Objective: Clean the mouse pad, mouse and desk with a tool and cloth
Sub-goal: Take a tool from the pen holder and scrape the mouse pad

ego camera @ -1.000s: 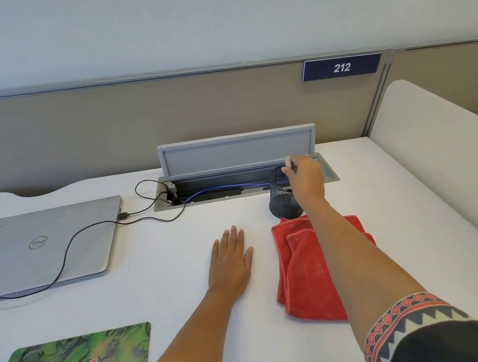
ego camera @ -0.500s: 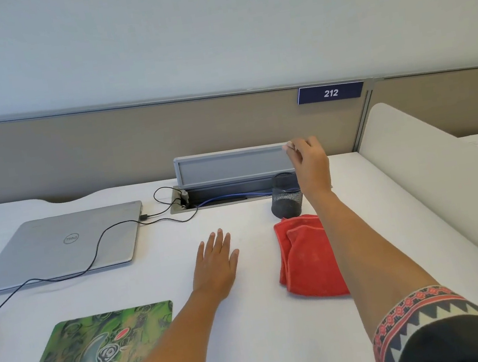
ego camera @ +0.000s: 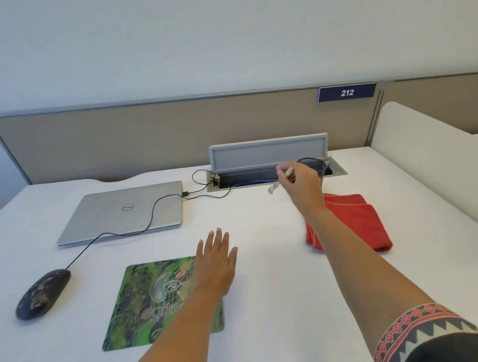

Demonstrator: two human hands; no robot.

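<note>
A person's right hand (ego camera: 298, 182) pinches a small white tool (ego camera: 274, 187) in curled fingers above the white desk (ego camera: 278, 283), beside an open cable tray (ego camera: 269, 151). The left hand (ego camera: 216, 264) lies flat, fingers straight, across the right edge of the green mouse pad (ego camera: 145, 306). The dark mouse (ego camera: 42, 294) sits left of the pad, and the red cloth (ego camera: 358, 218) lies beneath the right forearm. A closed laptop (ego camera: 121, 212) rests before a beige partition (ego camera: 162, 133).

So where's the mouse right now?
In the head view the mouse lies on the left side of the desk, just left of the green mouse pad and nearer the person than the closed laptop.
</note>
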